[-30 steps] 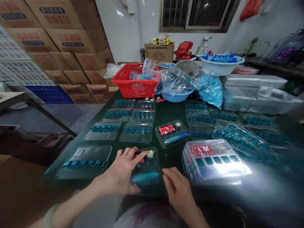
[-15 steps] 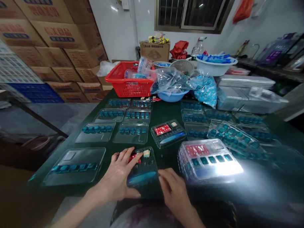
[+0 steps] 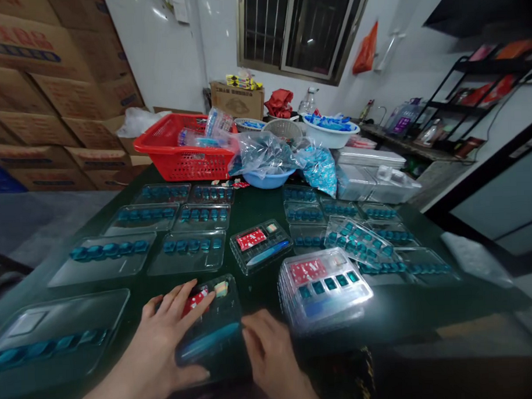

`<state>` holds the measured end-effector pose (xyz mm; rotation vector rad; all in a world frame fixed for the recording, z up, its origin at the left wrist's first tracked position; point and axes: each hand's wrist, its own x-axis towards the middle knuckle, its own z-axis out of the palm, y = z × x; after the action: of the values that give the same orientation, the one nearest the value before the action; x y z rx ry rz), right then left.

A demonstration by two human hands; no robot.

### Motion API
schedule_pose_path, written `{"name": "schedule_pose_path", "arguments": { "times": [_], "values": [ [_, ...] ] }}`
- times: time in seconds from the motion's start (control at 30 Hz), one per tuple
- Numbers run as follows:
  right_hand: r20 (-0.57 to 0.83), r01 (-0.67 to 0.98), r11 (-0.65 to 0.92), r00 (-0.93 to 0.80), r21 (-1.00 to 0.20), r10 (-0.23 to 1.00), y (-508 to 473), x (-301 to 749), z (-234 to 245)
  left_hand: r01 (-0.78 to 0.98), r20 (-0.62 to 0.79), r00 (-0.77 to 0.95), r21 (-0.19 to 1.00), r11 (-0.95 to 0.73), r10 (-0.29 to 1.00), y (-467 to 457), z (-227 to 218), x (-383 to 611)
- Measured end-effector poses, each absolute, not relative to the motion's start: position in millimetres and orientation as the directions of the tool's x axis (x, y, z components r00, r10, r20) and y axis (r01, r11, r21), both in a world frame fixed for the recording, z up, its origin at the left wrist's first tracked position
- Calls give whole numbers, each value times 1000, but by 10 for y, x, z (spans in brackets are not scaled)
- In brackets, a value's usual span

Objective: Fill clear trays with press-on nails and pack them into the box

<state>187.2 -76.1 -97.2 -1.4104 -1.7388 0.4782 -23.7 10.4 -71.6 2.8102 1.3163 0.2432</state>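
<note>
Head view: a dark green table (image 3: pixel 257 205) spreads across the lower half, its near edge hard to make out beneath the wrists. At its back left stands a red plastic basket (image 3: pixel 195 161). Right of centre sits a stack of filled clear trays (image 3: pixel 327 272), with bare green running on from its right side. The left hand (image 3: pixel 166 331) lies palm-down, fingers spread over the near tray (image 3: pixel 224 314), thumb held apart beside its lower left edge. The right hand (image 3: pixel 271 350) reaches in from the lower right, thumb and fingers curled toward each other at the tray's right edge; whether they pinch the rim, I cannot tell. The near tray rests between the stack and a clear lid with blue gems (image 3: pixel 90 310); a bare strip parts it from the open tray (image 3: pixel 271 239) beyond, and the right hand partly fills the gap toward the stack. Inside, a blue pen-shaped item (image 3: pixel 210 343) lies along the near side, a red spotted packet (image 3: pixel 194 301) partly under the left fingers, and a pale block (image 3: pixel 221 289) in the far right corner, just beside the index fingertip
</note>
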Motion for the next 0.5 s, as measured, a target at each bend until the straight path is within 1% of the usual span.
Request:
{"name": "schedule_pose_path", "arguments": {
  "times": [0.27, 0.37, 0.5],
  "values": [
    [372, 553, 328, -36, -766, 928, -780, 1880, -1050, 762, 73, 624, 167, -626, 778, 38, -563, -193],
    [389, 527, 350, -39, -774, 920, -789, 1887, -1083, 783, 64, 596, 177, -596, 801, 2, -479, -154],
    [431, 497, 369, 12, -785, 902, -801, 1894, -1131, 800, 82, 569, 178, -573, 819, -43, -387, -131]
  ]
}}
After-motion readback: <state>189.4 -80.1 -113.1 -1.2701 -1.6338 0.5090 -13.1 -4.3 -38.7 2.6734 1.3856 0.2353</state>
